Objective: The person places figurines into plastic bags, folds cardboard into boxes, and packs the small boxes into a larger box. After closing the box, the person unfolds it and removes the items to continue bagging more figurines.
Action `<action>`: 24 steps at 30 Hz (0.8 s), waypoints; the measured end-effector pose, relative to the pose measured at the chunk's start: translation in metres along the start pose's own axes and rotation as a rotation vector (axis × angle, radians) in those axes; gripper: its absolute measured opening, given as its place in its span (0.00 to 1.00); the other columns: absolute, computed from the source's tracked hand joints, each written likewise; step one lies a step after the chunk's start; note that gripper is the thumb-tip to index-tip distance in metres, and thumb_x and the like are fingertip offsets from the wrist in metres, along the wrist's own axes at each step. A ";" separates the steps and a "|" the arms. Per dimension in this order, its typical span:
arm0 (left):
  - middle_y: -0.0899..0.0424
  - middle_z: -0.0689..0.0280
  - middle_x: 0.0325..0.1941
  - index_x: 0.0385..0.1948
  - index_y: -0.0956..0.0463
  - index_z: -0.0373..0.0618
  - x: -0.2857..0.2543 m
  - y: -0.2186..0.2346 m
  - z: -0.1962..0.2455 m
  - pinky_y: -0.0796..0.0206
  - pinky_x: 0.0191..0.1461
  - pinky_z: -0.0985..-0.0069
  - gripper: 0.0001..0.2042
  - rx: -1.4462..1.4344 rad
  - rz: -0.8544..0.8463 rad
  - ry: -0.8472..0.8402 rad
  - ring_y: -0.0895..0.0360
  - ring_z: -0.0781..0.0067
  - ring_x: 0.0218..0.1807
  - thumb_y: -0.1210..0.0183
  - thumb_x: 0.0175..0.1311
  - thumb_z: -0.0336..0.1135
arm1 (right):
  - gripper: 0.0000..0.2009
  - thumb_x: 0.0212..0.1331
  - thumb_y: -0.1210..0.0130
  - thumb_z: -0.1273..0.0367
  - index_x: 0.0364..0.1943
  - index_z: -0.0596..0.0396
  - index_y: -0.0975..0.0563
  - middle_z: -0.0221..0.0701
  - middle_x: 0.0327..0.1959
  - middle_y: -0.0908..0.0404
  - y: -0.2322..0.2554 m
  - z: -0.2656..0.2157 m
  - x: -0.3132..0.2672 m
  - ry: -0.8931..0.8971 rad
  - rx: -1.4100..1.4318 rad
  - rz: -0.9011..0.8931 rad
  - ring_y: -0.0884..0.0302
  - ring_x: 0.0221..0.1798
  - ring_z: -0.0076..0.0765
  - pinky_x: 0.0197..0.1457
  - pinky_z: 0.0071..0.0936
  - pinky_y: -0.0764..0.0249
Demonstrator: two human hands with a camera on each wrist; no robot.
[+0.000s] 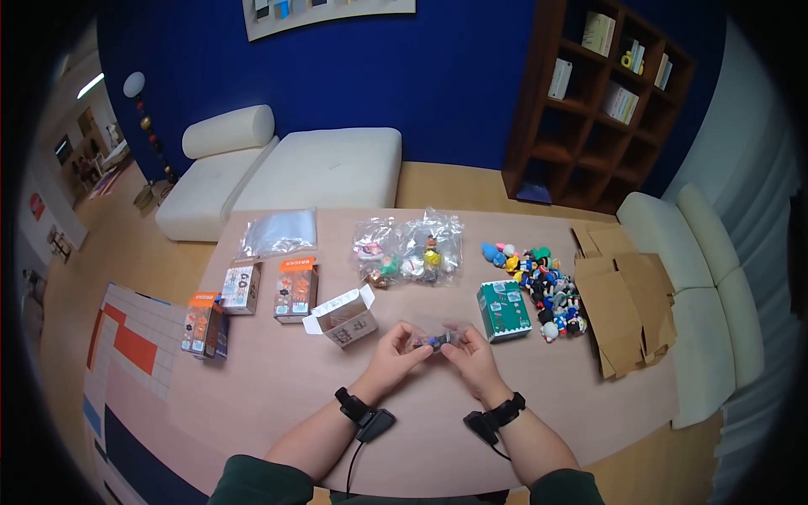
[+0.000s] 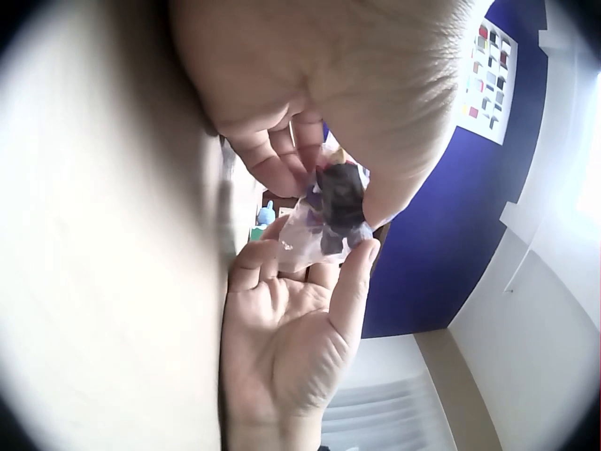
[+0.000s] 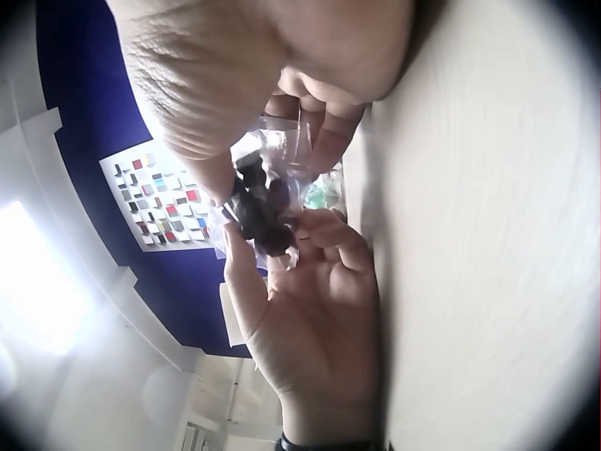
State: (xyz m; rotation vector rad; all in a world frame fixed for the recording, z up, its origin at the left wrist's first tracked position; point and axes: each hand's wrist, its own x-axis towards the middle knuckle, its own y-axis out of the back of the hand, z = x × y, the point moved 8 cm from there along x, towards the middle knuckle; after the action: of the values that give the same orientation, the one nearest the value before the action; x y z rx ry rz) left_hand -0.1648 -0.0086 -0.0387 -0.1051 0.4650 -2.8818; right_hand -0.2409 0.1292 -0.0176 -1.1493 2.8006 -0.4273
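Observation:
Both hands hold a small clear plastic bag with a dark toy figurine (image 2: 343, 197) inside, low over the near middle of the table. On one side, my left hand (image 1: 394, 360) pinches the bag between thumb and fingers. My right hand (image 1: 475, 364) grips its other side, and the two thumbs nearly meet at the figurine. Seen from the right wrist, the plastic bag (image 3: 282, 141) is crinkled around the figurine. Just beyond the left hand lies an opened white box (image 1: 345, 321) with its flaps out. A green box (image 1: 505, 311) stands beyond the right hand.
Several boxes with orange tops (image 1: 296, 290) stand at the left. Farther back lie flat clear bags (image 1: 282, 232) and larger clear bags with figurines (image 1: 429, 248). To the right are a heap of loose figurines (image 1: 551, 295) and flattened brown cardboard (image 1: 631, 307) at the table's edge.

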 end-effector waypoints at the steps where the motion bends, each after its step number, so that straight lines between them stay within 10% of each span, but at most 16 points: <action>1: 0.23 0.66 0.52 0.53 0.30 0.42 0.000 -0.001 0.002 0.30 0.57 0.80 0.16 0.039 0.000 0.022 0.25 0.81 0.53 0.36 0.66 0.24 | 0.22 0.66 0.40 0.77 0.63 0.59 0.30 0.30 0.49 0.22 0.000 0.002 0.001 -0.026 -0.016 0.011 0.24 0.55 0.22 0.61 0.23 0.28; 11: 0.18 0.66 0.42 0.52 0.29 0.41 -0.001 -0.011 0.011 0.30 0.32 0.85 0.10 -0.038 0.045 0.047 0.22 0.84 0.33 0.43 0.75 0.32 | 0.17 0.69 0.42 0.74 0.60 0.57 0.27 0.31 0.51 0.20 0.007 0.011 -0.001 -0.060 -0.082 0.015 0.24 0.55 0.23 0.60 0.25 0.25; 20: 0.17 0.65 0.38 0.44 0.27 0.42 0.007 0.001 -0.002 0.25 0.28 0.83 0.08 -0.286 0.103 0.182 0.19 0.79 0.29 0.48 0.79 0.37 | 0.32 0.53 0.28 0.77 0.64 0.57 0.27 0.35 0.63 0.27 -0.023 -0.022 -0.007 0.084 0.153 -0.146 0.24 0.62 0.32 0.68 0.31 0.29; 24: 0.16 0.62 0.39 0.46 0.26 0.40 0.006 -0.011 -0.007 0.22 0.34 0.81 0.11 -0.073 -0.084 0.216 0.16 0.75 0.32 0.50 0.80 0.39 | 0.27 0.51 0.28 0.78 0.59 0.55 0.23 0.33 0.58 0.24 -0.011 -0.014 -0.003 0.084 -0.311 -0.087 0.23 0.60 0.35 0.64 0.32 0.26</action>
State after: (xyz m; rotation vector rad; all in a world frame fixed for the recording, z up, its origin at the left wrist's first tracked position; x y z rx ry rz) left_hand -0.1737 0.0023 -0.0418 0.1814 0.6182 -2.9733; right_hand -0.2339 0.1271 -0.0014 -1.3431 2.9741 -0.0451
